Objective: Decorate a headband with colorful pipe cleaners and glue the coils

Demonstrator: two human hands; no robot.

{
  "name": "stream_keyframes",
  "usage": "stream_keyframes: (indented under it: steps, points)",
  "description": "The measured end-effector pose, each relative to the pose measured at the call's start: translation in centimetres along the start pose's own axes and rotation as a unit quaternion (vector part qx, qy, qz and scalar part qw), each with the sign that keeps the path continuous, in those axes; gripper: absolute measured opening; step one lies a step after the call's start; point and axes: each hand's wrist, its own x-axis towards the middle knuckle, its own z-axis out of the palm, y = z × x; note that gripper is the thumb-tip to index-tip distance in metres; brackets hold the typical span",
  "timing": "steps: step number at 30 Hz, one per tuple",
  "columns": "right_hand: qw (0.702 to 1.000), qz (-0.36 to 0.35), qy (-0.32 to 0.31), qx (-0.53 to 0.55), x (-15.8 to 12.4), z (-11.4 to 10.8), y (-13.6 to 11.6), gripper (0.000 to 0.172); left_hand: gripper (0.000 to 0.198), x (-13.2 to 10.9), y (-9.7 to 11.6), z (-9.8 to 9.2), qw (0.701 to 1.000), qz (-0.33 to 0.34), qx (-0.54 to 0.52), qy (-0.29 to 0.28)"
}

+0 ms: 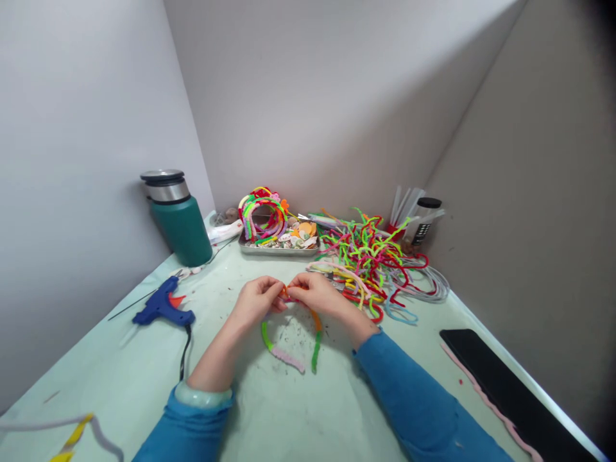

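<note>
My left hand (262, 298) and my right hand (315, 292) meet near the middle of the table, fingertips pinched close together. Between them they grip a multicoloured pipe cleaner band (287, 358), bent into an open loop. One end of the loop runs light green into pale pink; the other goes from orange to dark green. A small bit of orange shows between the fingertips, and the top of the band is mostly hidden by my fingers. Both loose ends hang toward me, apart from each other.
A blue glue gun (163, 305) and a teal bottle (180, 224) stand at left. Behind my hands is a metal tray (279, 251) with finished loops and small pieces. Tangled pipe cleaners (366, 250) spread at right, near a black flat object (510, 391).
</note>
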Motion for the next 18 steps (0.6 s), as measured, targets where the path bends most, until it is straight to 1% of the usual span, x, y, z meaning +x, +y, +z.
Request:
stream_keyframes:
  steps: [7, 10, 14, 18]
  points:
    - [0.999, -0.022, 0.018, -0.032, -0.08, 0.37, -0.26, 0.015, 0.021, 0.43, -0.79, -0.22, 1.0, 0.023, 0.013, -0.007]
    - [0.998, -0.022, 0.039, -0.045, -0.08, 0.6, -0.34, 0.013, 0.022, 0.44, -0.84, -0.23, 1.0, 0.014, 0.015, -0.007]
    - [0.998, -0.026, 0.041, -0.049, -0.11, 0.8, -0.3, 0.014, 0.023, 0.32, -0.67, -0.3, 1.0, 0.002, 0.009, -0.001]
    - [0.996, -0.041, 0.053, -0.051, -0.09, 0.9, -0.07, 0.012, 0.02, 0.21, -0.47, -0.31, 1.0, 0.003, 0.019, -0.011]
